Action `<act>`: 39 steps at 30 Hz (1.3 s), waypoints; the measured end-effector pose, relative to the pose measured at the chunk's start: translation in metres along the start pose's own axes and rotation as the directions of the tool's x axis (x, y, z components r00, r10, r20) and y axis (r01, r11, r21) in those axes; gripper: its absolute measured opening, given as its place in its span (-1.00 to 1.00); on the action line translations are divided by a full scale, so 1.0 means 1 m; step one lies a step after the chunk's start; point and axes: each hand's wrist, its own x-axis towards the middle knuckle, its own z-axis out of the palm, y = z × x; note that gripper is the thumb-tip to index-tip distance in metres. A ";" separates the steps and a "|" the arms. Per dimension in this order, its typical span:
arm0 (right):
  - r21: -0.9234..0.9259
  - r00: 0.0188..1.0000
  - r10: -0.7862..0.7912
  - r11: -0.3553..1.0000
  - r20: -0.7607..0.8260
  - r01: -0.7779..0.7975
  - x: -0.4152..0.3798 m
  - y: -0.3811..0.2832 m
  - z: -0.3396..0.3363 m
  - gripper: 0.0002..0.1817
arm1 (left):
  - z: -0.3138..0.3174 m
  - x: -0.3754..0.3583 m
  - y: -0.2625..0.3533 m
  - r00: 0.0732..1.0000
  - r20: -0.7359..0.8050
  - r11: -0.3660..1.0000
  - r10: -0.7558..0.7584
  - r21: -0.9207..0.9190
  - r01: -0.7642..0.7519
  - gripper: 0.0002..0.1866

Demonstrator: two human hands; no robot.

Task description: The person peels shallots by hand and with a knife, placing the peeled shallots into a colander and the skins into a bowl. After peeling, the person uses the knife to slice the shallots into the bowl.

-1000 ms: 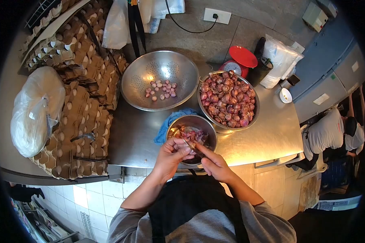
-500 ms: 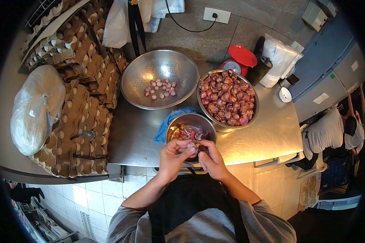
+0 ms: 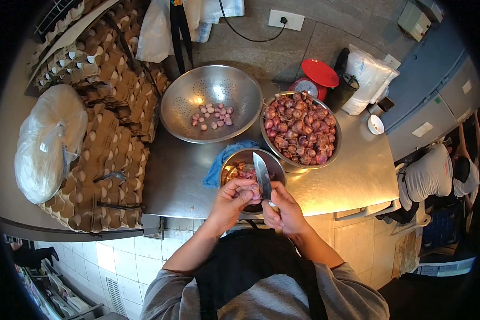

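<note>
In the head view, your left hand (image 3: 230, 205) was pinching a small onion (image 3: 255, 191) over the near metal bowl (image 3: 279, 167), and your right hand (image 3: 289, 210) was grasping a knife (image 3: 261, 172), with its blade pointing to the far side. The blade stood just beside the left fingertips; in my judgement, a slippery skin or a rolling bulb could make it cut them. The onion looked round and pinkish; the far colander (image 3: 218, 79) was smooth, shiny metal, with many small holes.
</note>
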 end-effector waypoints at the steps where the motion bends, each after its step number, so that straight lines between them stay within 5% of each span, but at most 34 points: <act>1: -0.014 1.000 -0.015 1.000 -0.008 0.015 0.001 0.000 -0.001 -0.75 | 0.005 0.000 -0.003 1.000 -0.022 0.996 -0.002 -0.084 0.000 -0.70; 3: -0.041 0.999 -0.044 0.998 -0.028 0.043 0.003 0.000 -0.003 -0.76 | 0.010 0.001 -0.012 0.993 -0.116 0.997 0.022 -0.072 -0.030 -0.67; 4: -0.247 0.984 -0.156 0.960 -0.083 0.132 0.006 0.005 -0.005 -0.76 | 0.009 0.001 -0.017 0.981 -0.185 0.998 0.059 0.028 -0.054 -0.67; 6: -0.627 0.912 -0.392 0.742 -0.116 0.239 0.011 0.020 -0.008 -0.75 | 0.012 0.001 -0.022 0.964 -0.233 0.982 0.131 0.163 -0.094 -0.67; 8: -0.767 0.860 -0.510 0.557 -0.013 0.319 0.014 0.030 -0.014 -0.73 | 0.018 0.000 -0.021 0.963 -0.194 0.963 0.187 0.231 -0.140 -0.71; 10: -0.766 0.870 -0.493 0.561 -0.004 0.314 0.013 0.028 -0.008 -0.73 | 0.013 0.001 -0.021 0.967 -0.174 0.955 0.188 0.263 -0.138 -0.72; 13: -0.560 0.954 -0.287 0.806 -0.088 0.191 0.005 0.012 0.003 -0.74 | 0.013 0.001 -0.017 0.967 -0.173 0.932 0.188 0.341 -0.120 -0.72; 18: -0.146 0.991 -0.057 0.989 -0.120 0.039 0.001 -0.007 0.006 -0.78 | 0.017 0.002 -0.008 0.977 -0.093 0.904 0.192 0.403 -0.139 -0.69; 26: -0.387 0.937 -0.181 0.920 -0.299 0.054 0.012 -0.019 -0.016 -0.71 | 0.023 0.000 0.001 0.994 -0.039 0.983 0.104 0.154 -0.097 -0.67; 33: -0.720 0.947 -0.289 0.687 -0.143 0.101 0.012 -0.006 -0.015 -0.50 | 0.022 0.002 0.009 0.993 -0.115 0.999 0.036 0.033 -0.033 -0.68; 39: -0.667 0.961 -0.241 0.739 -0.135 0.091 0.003 0.008 -0.003 -0.50 | 0.018 0.005 0.000 0.980 -0.163 0.994 0.114 0.023 -0.111 -0.75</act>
